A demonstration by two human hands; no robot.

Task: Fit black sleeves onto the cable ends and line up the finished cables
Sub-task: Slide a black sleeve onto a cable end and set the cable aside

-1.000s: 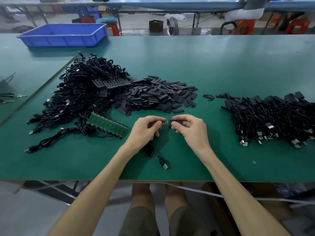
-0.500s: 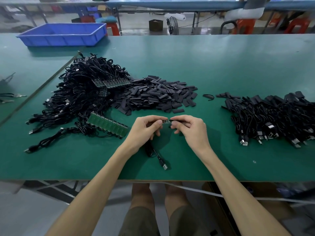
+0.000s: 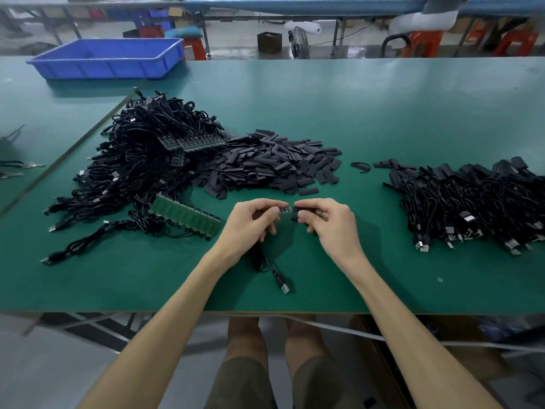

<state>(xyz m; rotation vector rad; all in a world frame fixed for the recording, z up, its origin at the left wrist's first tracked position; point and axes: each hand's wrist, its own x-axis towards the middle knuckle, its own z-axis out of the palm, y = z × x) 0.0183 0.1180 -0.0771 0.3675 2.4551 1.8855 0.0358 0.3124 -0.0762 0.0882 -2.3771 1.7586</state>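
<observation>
My left hand (image 3: 250, 224) pinches the small green board end (image 3: 285, 210) of a black cable. The cable (image 3: 267, 265) hangs below that hand and its USB plug (image 3: 284, 288) lies on the green table. My right hand (image 3: 330, 222) pinches a black sleeve (image 3: 300, 208) right at the tip of the board end. A heap of loose black sleeves (image 3: 274, 163) lies behind my hands. A tangled pile of unsleeved cables (image 3: 141, 160) sits at the left. Sleeved cables (image 3: 472, 199) lie in a row at the right.
A strip of green boards (image 3: 184, 215) lies left of my left hand. A blue bin (image 3: 109, 59) stands at the back left. Pliers (image 3: 17, 169) lie at the far left edge. The table's front edge (image 3: 265, 312) is close below the plug.
My hands have stayed almost in place; the right hand has brought the sleeve closer against the board end held by the left.
</observation>
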